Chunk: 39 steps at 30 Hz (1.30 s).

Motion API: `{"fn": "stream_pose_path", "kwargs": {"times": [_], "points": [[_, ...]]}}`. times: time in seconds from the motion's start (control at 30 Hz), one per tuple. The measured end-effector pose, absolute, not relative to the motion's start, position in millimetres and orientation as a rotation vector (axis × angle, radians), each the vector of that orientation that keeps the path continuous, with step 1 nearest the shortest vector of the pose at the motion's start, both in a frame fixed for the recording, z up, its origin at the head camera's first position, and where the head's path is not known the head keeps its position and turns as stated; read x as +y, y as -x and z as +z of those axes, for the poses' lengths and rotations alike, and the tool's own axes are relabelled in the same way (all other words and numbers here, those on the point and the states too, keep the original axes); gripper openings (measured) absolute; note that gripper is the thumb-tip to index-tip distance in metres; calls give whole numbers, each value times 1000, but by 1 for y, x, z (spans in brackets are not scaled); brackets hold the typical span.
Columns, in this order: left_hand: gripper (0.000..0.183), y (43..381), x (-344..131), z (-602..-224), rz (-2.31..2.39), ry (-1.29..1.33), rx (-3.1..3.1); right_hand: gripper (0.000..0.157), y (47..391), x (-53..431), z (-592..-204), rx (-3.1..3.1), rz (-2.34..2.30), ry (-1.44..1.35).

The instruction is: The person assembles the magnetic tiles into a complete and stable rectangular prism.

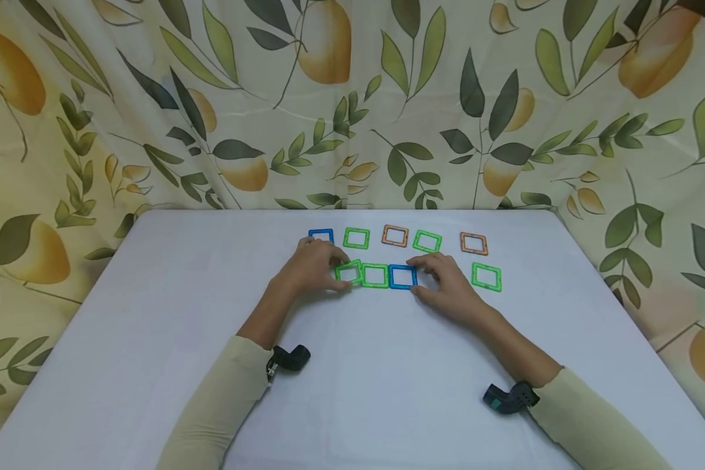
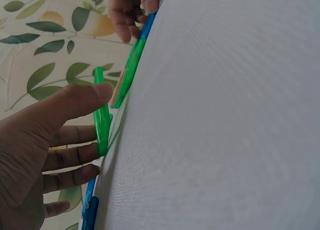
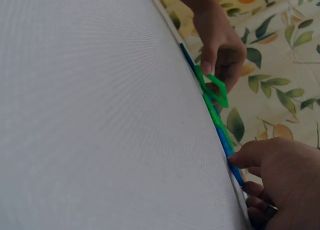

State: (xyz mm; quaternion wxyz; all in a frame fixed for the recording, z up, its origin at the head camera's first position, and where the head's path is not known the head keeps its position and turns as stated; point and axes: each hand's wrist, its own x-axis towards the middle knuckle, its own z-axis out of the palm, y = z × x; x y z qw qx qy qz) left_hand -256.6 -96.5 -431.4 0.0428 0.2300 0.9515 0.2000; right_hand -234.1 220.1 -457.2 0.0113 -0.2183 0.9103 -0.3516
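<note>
My left hand [image 1: 314,264] pinches a green square magnetic tile [image 2: 102,125], an open frame, between thumb and fingers. That tile is tilted up from the table in both wrist views. Right beside it, a second green tile [image 1: 375,285] lies flat on the cloth. A blue tile [image 1: 403,287] adjoins that one on its right. My right hand [image 1: 449,287] holds the blue tile, thumb at the near edge and a fingertip at the far edge. Whether the tilted tile touches its neighbour, I cannot tell.
Behind the hands is a loose row: a blue tile [image 1: 320,231] partly hidden by the left hand, a green tile [image 1: 356,247], an orange tile [image 1: 395,244], another green tile [image 1: 427,250] and another orange tile [image 1: 474,252]. One green tile [image 1: 486,288] lies right of the right hand. White cloth covers the table [image 1: 352,391].
</note>
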Motion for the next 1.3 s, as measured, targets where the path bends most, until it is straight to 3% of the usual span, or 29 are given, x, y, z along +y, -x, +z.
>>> {"fn": "stream_pose_path", "kwargs": {"times": [1.3], "points": [[55,260,-101,-434,1060,-783,2795,49,234,222,-463,2804,-1196,819]]}}
